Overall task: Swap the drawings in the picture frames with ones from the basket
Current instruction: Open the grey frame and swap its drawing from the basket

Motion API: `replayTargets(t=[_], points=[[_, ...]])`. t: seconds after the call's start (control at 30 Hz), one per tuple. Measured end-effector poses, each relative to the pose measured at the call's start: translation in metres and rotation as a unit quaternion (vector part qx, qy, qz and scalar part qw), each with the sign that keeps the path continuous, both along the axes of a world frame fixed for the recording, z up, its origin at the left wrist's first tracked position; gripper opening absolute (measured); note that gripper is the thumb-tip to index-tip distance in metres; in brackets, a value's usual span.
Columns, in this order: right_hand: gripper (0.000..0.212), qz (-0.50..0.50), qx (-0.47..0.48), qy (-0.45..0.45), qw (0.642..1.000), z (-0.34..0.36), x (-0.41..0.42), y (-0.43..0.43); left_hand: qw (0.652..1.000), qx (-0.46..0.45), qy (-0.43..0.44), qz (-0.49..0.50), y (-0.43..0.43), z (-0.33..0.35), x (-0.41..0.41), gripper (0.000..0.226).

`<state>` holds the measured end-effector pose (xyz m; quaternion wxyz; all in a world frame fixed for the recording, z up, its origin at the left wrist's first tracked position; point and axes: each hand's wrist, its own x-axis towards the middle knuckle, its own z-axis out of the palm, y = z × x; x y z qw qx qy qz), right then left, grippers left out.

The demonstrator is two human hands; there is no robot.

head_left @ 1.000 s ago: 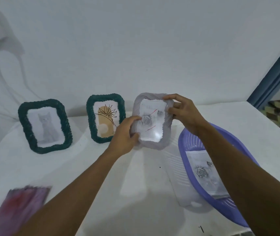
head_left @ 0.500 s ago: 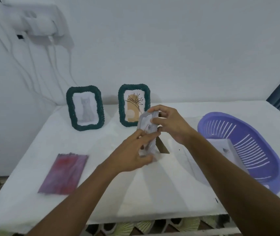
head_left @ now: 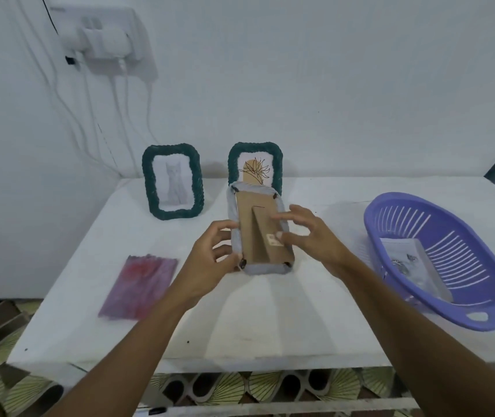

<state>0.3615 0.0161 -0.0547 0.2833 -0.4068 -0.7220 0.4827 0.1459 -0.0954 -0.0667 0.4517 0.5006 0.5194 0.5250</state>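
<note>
Gripping the grey frame (head_left: 259, 233) at mid-table (head_left: 270, 326) by one edge in your left hand (head_left: 210, 260), right hand (head_left: 315, 242) merely touching its back, you risk it slipping against the green frame (head_left: 255, 146) just behind.

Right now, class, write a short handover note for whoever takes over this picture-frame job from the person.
Left hand grips the grey frame by its left edge; right hand rests fingers on its cardboard back, which faces us, still closed.
Cat frame and plant frame, both green, stand behind on the table.
A drawing lies in the purple basket; a red sheet lies left.
Left to do: open the back, swap the drawing. Earlier swaps cannot be told.
</note>
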Motion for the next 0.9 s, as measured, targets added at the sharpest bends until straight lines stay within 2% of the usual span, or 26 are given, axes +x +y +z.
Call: replayTargets(t=[0.07, 0.13, 0.23, 0.33, 0.4, 0.53, 0.77, 0.9], points=[[0.036, 0.005, -0.018, 0.032, 0.999, -0.016, 0.004, -0.01, 0.999, -0.023, -0.041, -0.007, -0.004, -0.01, -0.004, 0.051], [0.039, 0.001, 0.032, 0.012, 0.999, -0.033, 0.006, -0.02, 0.999, -0.044, -0.015, -0.015, -0.007, -0.021, -0.007, 0.059], [0.045, -0.009, 0.114, -0.066, 0.991, -0.051, 0.008, -0.031, 0.991, -0.068, 0.112, -0.031, -0.011, -0.039, -0.013, 0.069], [0.046, 0.004, 0.136, -0.114, 0.984, -0.065, 0.013, -0.042, 0.954, -0.048, 0.296, -0.028, -0.017, -0.056, -0.018, 0.073], [0.047, -0.006, 0.138, -0.142, 0.98, -0.072, 0.018, -0.051, 0.936, -0.022, 0.352, -0.021, -0.023, -0.062, -0.018, 0.073], [0.049, -0.034, 0.173, -0.209, 0.962, -0.084, 0.027, -0.063, 0.926, -0.002, 0.378, -0.023, -0.032, -0.068, -0.017, 0.07], [0.042, -0.066, 0.173, -0.192, 0.964, -0.088, 0.034, -0.059, 0.906, 0.009, 0.422, -0.025, -0.032, -0.074, -0.016, 0.074], [0.037, -0.075, 0.174, -0.183, 0.965, -0.089, 0.035, -0.055, 0.907, 0.025, 0.421, 0.001, -0.029, -0.076, -0.015, 0.07]])
